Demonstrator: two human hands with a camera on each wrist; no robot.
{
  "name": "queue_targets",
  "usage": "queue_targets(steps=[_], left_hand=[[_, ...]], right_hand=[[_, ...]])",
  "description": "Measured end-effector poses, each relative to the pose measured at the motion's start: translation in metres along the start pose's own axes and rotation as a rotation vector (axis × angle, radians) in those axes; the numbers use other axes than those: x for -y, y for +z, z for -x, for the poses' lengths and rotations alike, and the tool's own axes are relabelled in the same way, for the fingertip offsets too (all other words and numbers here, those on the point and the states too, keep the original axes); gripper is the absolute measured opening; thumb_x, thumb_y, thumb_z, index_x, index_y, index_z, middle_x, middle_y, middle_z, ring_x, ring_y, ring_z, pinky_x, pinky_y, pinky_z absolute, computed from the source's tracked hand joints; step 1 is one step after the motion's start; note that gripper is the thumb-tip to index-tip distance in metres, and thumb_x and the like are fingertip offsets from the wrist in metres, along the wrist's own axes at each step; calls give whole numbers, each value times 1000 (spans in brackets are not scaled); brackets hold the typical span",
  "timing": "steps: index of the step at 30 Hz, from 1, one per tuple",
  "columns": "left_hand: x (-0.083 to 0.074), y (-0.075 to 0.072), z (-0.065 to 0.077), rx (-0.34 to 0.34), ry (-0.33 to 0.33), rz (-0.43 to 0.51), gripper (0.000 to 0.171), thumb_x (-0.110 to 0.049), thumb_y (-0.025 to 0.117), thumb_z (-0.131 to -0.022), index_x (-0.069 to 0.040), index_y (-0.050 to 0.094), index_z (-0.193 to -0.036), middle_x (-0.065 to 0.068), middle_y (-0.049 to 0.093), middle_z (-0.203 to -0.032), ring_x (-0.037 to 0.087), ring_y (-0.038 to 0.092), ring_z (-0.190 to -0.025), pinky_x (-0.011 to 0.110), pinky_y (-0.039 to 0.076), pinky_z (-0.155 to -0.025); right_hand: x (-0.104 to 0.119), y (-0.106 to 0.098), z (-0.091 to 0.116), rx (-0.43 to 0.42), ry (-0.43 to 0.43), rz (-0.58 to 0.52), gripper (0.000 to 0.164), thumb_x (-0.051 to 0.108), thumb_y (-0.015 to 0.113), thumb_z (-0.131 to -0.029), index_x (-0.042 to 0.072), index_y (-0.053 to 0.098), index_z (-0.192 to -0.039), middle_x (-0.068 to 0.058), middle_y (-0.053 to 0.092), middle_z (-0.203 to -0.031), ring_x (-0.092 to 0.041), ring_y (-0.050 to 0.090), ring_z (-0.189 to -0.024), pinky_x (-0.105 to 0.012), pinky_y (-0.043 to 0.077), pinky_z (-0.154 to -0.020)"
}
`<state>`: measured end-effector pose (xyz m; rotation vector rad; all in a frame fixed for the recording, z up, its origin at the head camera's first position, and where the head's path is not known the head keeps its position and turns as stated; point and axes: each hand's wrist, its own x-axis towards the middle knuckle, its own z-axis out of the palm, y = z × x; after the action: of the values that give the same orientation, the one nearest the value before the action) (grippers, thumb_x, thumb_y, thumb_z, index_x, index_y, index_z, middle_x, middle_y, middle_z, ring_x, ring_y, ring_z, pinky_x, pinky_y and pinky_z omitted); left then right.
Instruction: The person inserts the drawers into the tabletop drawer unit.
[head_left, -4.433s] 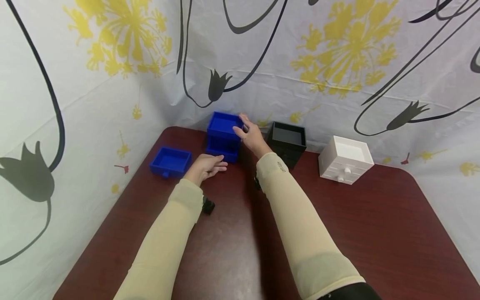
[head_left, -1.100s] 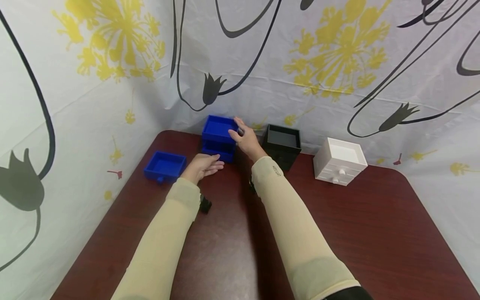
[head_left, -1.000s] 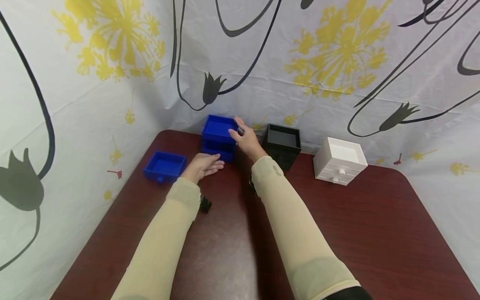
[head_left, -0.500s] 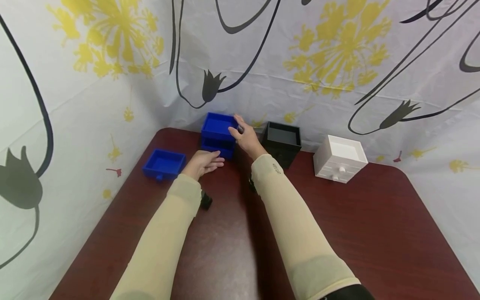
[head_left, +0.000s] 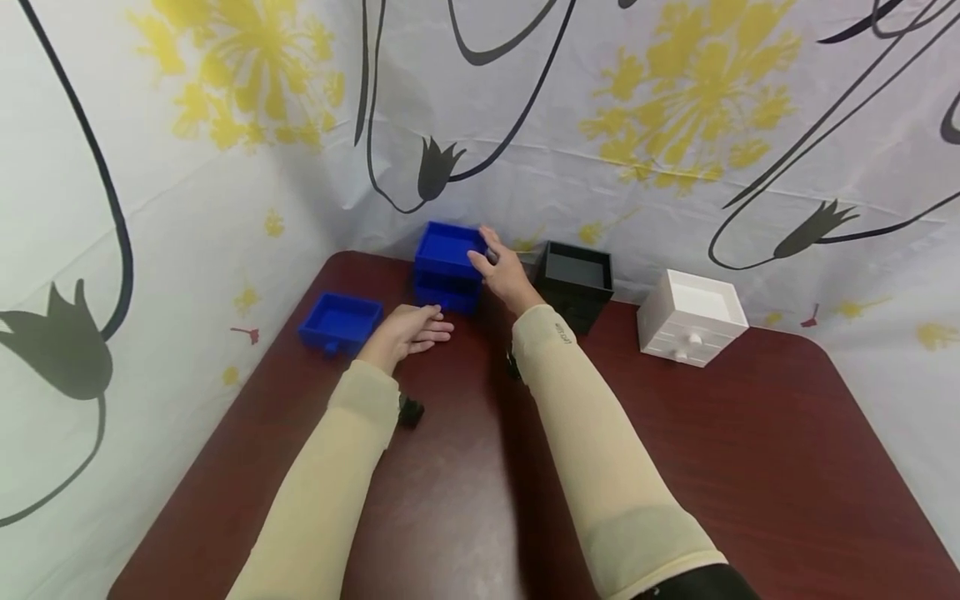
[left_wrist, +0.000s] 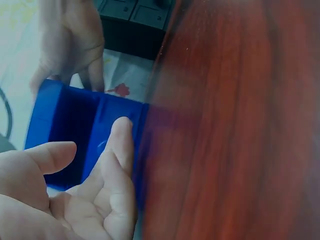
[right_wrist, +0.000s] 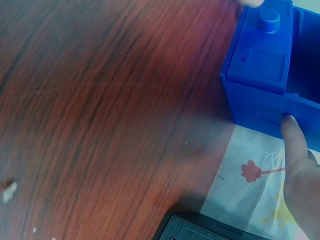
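A small blue drawer box (head_left: 450,246) stands at the back left of the table, its upper slot open and hollow. Its lower drawer (right_wrist: 257,65), with a round knob, sits flush in the box. My left hand (head_left: 412,332) is right in front of that drawer, fingers extended; in the left wrist view its fingertips overlap the drawer front. My right hand (head_left: 506,271) rests against the box's right side, with a straight finger (right_wrist: 295,140) pressing the side wall. A separate blue drawer (head_left: 341,321) with a knob lies on the table to the left of my left hand.
A black drawer box (head_left: 576,283) stands just right of my right hand. Farther right is a white drawer box (head_left: 690,317) with knobs. A patterned cloth (head_left: 525,150) hangs close behind the dark red table (head_left: 675,433).
The blue box's lower drawer, sticking out at the front earlier, has slid back into the box, my left hand at its front. My right hand keeps its place at the box's side.
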<state>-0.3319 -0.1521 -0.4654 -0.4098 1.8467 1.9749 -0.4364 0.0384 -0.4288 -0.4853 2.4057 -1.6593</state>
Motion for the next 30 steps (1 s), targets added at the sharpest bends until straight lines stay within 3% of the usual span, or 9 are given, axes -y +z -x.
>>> queue_targets(steps=[3, 9, 12, 16, 19, 23, 28, 30], left_hand=[[-1, -5, 17, 3, 28, -81, 48, -36, 48, -109, -2, 57, -141, 9, 70, -128, 15, 72, -104, 25, 54, -83], [-8, -27, 67, 14, 146, -256, 51, -36, 47, -109, -1, 52, -146, 12, 68, -130, 22, 69, -113, 43, 50, -102], [-10, -47, 90, -48, 212, -321, 51, -33, 48, -108, 4, 52, -143, 16, 70, -126, 21, 71, -106, 45, 51, -99], [-6, -81, 112, -149, 245, -339, 52, -35, 49, -108, 6, 53, -141, 16, 72, -120, 12, 71, -93, 35, 55, -88], [4, -109, 121, -171, 216, -298, 55, -36, 48, -108, 7, 50, -143, 11, 75, -112, 5, 70, -88, 25, 55, -78], [20, -140, 124, -212, 152, -285, 56, -35, 44, -109, 12, 49, -139, -3, 75, -92, 1, 68, -78, 22, 53, -69], [29, -151, 117, -270, 96, -355, 54, -35, 47, -108, 13, 53, -133, -8, 68, -77, 3, 57, -66, 22, 45, -66], [28, -151, 115, -305, 91, -382, 53, -37, 50, -107, 11, 56, -130, -5, 66, -75, 6, 54, -65, 23, 44, -65]], right_hand=[[0, -1, -1, 11, 17, -2, 67, 42, 58, -102, 37, 27, -161, 21, 12, -167, -20, 23, -153, -47, 49, -104], [4, -4, 0, 25, 31, -13, 67, 42, 55, -103, 36, 25, -162, 23, 10, -167, -19, 20, -154, -48, 47, -106], [4, -3, 0, 30, 21, -17, 67, 41, 55, -103, 34, 25, -162, 22, 10, -167, -20, 20, -154, -49, 46, -106], [2, 0, 0, 22, 19, -15, 67, 40, 56, -103, 32, 26, -162, 22, 12, -167, -21, 21, -154, -49, 47, -106], [0, 6, 0, 26, 28, 2, 68, 40, 57, -103, 30, 26, -163, 21, 12, -167, -21, 20, -154, -48, 47, -106], [-1, 12, -1, 62, 36, 21, 72, 45, 58, -101, 31, 24, -163, 20, 10, -168, -20, 19, -154, -45, 48, -105], [2, 6, 0, 46, 44, 23, 74, 46, 60, -99, 33, 24, -163, 20, 10, -167, -18, 16, -154, -47, 47, -106], [5, 3, 0, 28, 20, 74, 73, 45, 59, -100, 30, 25, -163, 18, 11, -168, -16, 13, -155, -47, 39, -113]])
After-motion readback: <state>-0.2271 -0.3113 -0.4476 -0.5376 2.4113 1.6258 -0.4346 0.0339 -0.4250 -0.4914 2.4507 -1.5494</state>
